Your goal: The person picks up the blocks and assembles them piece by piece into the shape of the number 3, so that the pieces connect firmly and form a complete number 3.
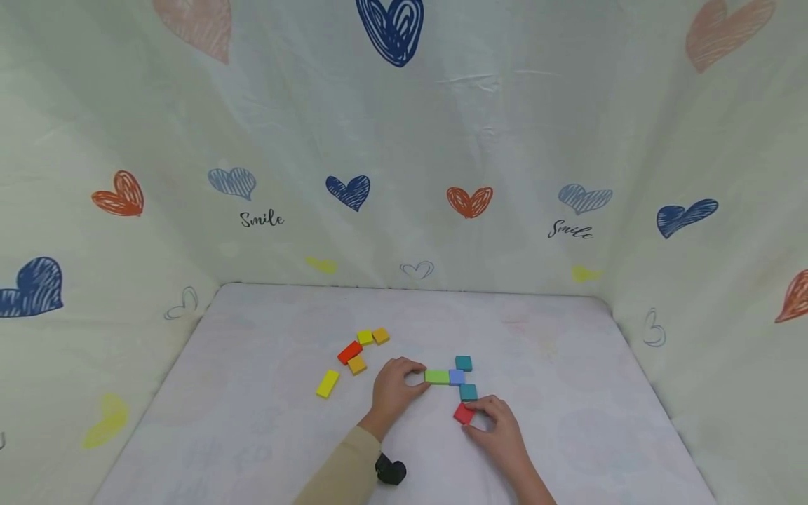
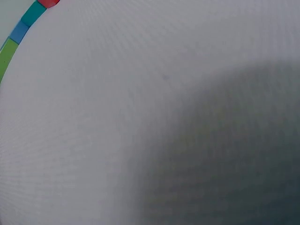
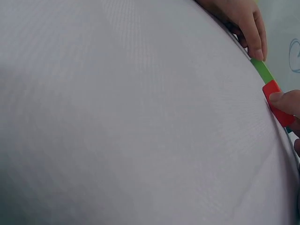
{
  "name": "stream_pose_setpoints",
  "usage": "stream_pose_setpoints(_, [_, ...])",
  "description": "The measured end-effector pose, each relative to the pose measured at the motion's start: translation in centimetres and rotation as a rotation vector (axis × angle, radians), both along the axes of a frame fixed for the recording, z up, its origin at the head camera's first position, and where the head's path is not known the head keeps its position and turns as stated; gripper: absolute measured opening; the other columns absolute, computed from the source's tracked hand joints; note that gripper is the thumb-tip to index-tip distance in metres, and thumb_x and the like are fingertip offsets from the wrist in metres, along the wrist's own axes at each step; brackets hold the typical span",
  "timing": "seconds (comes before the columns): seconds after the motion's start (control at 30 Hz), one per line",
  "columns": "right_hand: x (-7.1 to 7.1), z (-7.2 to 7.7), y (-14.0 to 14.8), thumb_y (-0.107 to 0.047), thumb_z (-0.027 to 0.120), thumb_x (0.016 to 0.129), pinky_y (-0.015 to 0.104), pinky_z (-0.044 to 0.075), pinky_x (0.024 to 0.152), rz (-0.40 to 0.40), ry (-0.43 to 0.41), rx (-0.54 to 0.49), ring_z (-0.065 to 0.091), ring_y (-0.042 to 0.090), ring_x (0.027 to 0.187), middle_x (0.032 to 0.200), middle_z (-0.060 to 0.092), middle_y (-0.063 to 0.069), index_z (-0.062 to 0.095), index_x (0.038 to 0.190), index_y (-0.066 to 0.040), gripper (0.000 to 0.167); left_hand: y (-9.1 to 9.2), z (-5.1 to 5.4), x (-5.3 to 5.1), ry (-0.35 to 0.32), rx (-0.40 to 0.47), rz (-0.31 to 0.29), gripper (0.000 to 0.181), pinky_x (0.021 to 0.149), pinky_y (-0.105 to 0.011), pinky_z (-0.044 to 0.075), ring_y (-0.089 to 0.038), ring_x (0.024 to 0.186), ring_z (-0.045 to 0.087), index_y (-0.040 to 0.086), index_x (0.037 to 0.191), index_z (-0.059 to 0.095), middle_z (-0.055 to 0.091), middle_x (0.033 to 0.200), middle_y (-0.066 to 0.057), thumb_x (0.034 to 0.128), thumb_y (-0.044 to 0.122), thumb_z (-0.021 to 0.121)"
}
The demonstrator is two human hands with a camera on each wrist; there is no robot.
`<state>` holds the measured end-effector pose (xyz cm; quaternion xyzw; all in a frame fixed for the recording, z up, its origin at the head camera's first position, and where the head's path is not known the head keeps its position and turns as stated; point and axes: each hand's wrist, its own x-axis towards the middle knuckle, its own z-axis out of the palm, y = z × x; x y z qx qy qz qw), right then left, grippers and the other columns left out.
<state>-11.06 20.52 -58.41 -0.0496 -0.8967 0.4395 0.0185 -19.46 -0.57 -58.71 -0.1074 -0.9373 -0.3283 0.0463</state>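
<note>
**Two Hands Are Pinching Blocks on the Table**

Your right hand (image 1: 501, 428) is pinching a red block (image 1: 463, 413) between thumb and finger. You are likely holding it by its edges so you can turn it easily. It is sitting a bit crooked, just below the lower teal block (image 1: 468, 392); I can't tell if the two are touching, or if the red one is lifted.

Your left hand (image 1: 394, 386) is pinching the left end of a long green block (image 1: 437, 377). That is probably stopping it from sliding, and it is leaving the other end free for its neighbor.

At that other end, a blue block (image 1: 456, 377) is touching the green one. The lower teal block is sitting against its bottom side, and the upper teal block (image 1: 463, 363) is sitting by its top side, so they are making a little T.

Farther out to the left, a yellow block (image 1: 327, 384) is lying alone, near a loose bunch with a red-orange block (image 1: 350, 352) in it. They are maybe waiting there, out of your way. A black thing (image 1: 391, 470) is lying beside your left sleeve (image 1: 350, 466) on the white table (image 1: 568, 393).
</note>
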Motion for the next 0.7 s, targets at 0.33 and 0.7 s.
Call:
stream_pose_setpoints(0.33, [0.18, 0.07, 0.50, -0.009, 0.085, 0.073, 0.039, 0.047, 0.095, -0.021, 0.001, -0.019, 0.054, 0.012, 0.102, 0.099, 0.061, -0.012, 0.074, 0.101, -0.026, 0.034, -0.12, -0.19, -0.08, -0.002, 0.000, -0.005, 0.029, 0.083, -0.028, 0.049, -0.009, 0.092, 0.055, 0.024, 0.105, 0.074, 0.063, 0.096, 0.014, 0.0785, 0.034, 0.082])
stream_pose_setpoints(0.7, [0.25, 0.31, 0.26, -0.010, 0.086, 0.072, 0.034, 0.048, 0.092, -0.037, 0.018, -0.032, 0.055, 0.012, 0.099, 0.094, 0.062, -0.013, 0.073, 0.092, -0.023, 0.027, -0.04, -0.23, -0.06, 0.000, -0.014, 0.003, 0.030, 0.083, -0.028, 0.049, -0.009, 0.093, 0.055, 0.024, 0.105, 0.074, 0.064, 0.096, 0.013, 0.0785, 0.034, 0.082])
